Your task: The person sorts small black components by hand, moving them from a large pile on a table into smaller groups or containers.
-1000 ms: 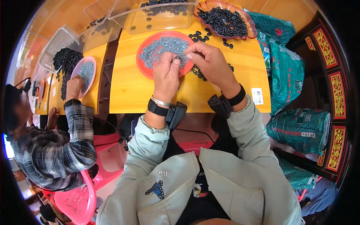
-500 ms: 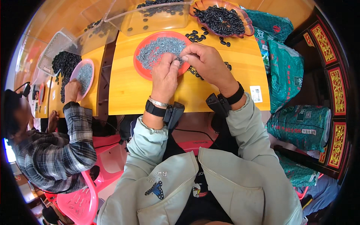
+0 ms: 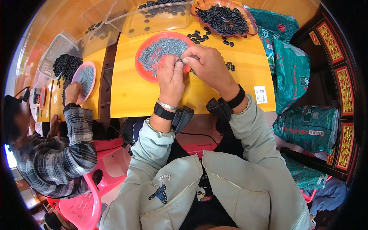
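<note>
Over the right rim of a red round plate [image 3: 141, 71] heaped with small grey screw-like pieces [image 3: 155, 53], my two hands meet fingertip to fingertip. My left hand [image 3: 171, 78] is closed, its thumb and forefinger pinching a small black oval piece [image 3: 179, 60]. My right hand [image 3: 210, 69] is closed too, thumb and forefinger pressed together against that piece; anything small between them is hidden. Loose black oval pieces [image 3: 199, 38] lie on the yellow table [image 3: 130, 99] beyond my right hand, with a few more [image 3: 230, 66] beside it.
A scalloped amber tray [image 3: 251, 27] of black slotted pieces stands at the back right, beside a clear plastic bin [image 3: 153, 25]. Green bags [image 3: 293, 73] line the right side. At the left, a co-worker's hand [image 3: 73, 93] reaches to a pink plate [image 3: 92, 78] near a black heap [image 3: 66, 66].
My hands stay together, fingertips still meeting at the small piece. My left wrist has shifted slightly right, and my right hand has moved slightly left. The co-worker's hand has barely moved.
</note>
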Demonstrator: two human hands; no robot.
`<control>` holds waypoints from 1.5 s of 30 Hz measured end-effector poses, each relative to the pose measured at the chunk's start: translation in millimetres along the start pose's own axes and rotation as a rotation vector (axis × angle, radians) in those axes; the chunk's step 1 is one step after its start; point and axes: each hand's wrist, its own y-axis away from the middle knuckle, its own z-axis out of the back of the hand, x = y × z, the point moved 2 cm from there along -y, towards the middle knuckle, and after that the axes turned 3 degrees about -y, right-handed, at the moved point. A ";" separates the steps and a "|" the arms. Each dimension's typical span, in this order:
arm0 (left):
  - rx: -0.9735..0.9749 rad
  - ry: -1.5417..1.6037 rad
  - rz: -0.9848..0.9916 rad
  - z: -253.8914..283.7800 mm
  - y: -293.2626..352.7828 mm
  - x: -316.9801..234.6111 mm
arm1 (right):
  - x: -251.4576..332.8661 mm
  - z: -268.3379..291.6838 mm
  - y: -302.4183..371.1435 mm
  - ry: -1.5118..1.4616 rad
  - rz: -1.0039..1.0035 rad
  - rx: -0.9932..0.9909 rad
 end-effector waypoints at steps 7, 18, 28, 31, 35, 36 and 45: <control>-0.030 0.057 -0.020 -7.1 9.0 4.3 | -6.7 1.6 7.5 -0.136 -0.115 0.066; -0.023 0.247 0.079 -4.7 6.8 21.2 | -39.1 62.9 8.2 0.123 -0.019 -0.076; -0.035 0.349 0.100 11.9 -1.0 21.0 | -82.0 63.2 11.8 0.562 -0.248 -0.046; -0.010 0.304 0.099 16.7 -3.3 20.2 | -83.7 54.5 11.1 0.582 -0.230 0.015; -0.020 0.290 0.104 18.8 -6.9 18.0 | -85.7 50.1 7.8 0.584 -0.253 0.047; -0.014 0.281 0.115 19.6 -7.4 17.9 | -86.2 48.8 6.4 0.566 -0.285 0.056; 0.011 0.290 0.118 21.7 -10.5 21.5 | -84.2 43.1 -4.5 0.298 -0.269 0.012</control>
